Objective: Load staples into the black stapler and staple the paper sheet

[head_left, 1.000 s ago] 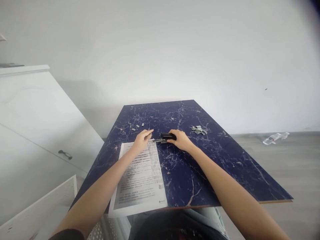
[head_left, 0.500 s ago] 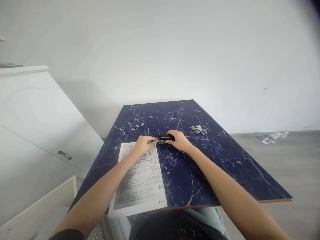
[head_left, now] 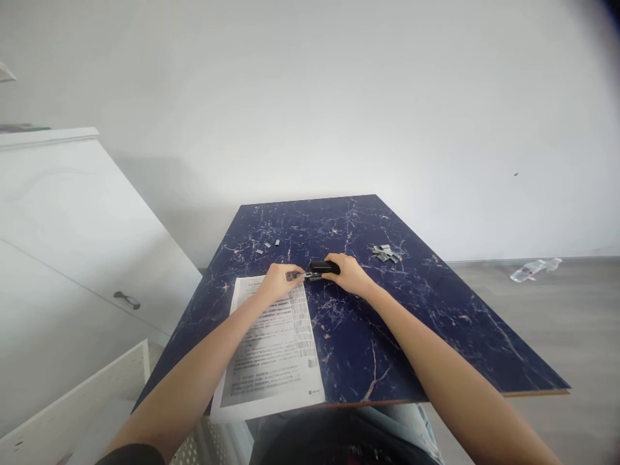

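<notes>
My right hand is closed round the right end of a black stapler, which lies on the dark blue marbled tabletop. At the stapler's left end, the fingers of my left hand pinch a small metallic piece, partly hidden by the fingers; whether it is part of the stapler or a staple strip is unclear. Beneath my left hand and forearm lies a printed sheet of paper, reaching over the table's front edge.
A pile of silver staple strips sits right of the stapler, and three small strips lie at the back left. A white cabinet stands to the left of the table. Clear plastic wrapping rests on the floor at right.
The camera view has shifted very slightly. Both hands stay at the stapler, with only a tiny change in the left fingers around the metallic piece.
</notes>
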Tool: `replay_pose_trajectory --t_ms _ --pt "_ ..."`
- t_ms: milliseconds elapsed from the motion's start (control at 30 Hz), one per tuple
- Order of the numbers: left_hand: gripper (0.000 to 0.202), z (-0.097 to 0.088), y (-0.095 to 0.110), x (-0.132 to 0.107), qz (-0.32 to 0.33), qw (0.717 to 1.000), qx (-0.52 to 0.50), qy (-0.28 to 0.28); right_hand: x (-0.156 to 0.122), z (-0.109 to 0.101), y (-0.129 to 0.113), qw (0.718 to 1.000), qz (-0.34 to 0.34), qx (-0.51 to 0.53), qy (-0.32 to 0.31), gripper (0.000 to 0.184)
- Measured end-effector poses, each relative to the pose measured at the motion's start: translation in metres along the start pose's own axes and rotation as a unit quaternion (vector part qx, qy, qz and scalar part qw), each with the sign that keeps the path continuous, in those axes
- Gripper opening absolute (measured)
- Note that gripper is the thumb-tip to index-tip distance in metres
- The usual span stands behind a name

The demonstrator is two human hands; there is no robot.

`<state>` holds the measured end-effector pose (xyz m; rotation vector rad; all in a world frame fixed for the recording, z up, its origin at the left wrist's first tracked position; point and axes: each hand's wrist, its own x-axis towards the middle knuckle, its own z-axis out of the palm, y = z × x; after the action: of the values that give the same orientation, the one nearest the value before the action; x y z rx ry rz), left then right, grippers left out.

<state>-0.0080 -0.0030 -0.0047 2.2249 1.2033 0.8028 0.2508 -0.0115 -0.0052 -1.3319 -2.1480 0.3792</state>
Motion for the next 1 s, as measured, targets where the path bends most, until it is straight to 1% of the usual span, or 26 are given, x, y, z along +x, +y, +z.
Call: replay_pose_trajectory --t_ms 267,433,533,600,733,800,900,1000 --pt "0.022 -0.005 0.0 -0.002 0.002 1.0 0.009 -0.018 0.0 -0.001 0.0 1.0 0.005 -0.006 -0.004 0.019" --pt "0.033 -0.008 0.003 -0.003 0.008 1.0 0.014 -0.021 0.0 0.0 0.002 1.0 0.001 -0.008 0.0 0.019" --pt "0.026 -0.008 0.003 -0.004 0.012 1.0 0.008 -0.027 0.0 0.0 0.002 1.0 0.001 -0.008 0.001 0.019" --pt "0.02 -0.008 0.003 -0.004 0.01 1.0 0.011 -0.022 0.0 -0.001 0.002 1.0 0.002 -0.008 0.001 0.02" --pt "0.017 -0.009 0.003 -0.003 0.01 1.0 0.011 -0.016 0.001 -0.004 0.006 1.0 0.005 -0.006 0.007 0.02" --pt "0.021 -0.009 0.002 -0.002 0.006 1.0 0.002 -0.015 0.001 -0.005 0.009 1.0 0.006 0.004 0.01 0.02" --pt "0.031 -0.008 -0.001 0.0 -0.004 1.0 -0.004 -0.001 0.001 -0.007 0.011 1.0 0.015 0.025 0.013 0.021" --pt "0.03 -0.007 -0.005 0.001 -0.008 1.0 0.022 0.018 0.0 -0.011 0.01 0.998 0.025 0.052 0.005 0.025"
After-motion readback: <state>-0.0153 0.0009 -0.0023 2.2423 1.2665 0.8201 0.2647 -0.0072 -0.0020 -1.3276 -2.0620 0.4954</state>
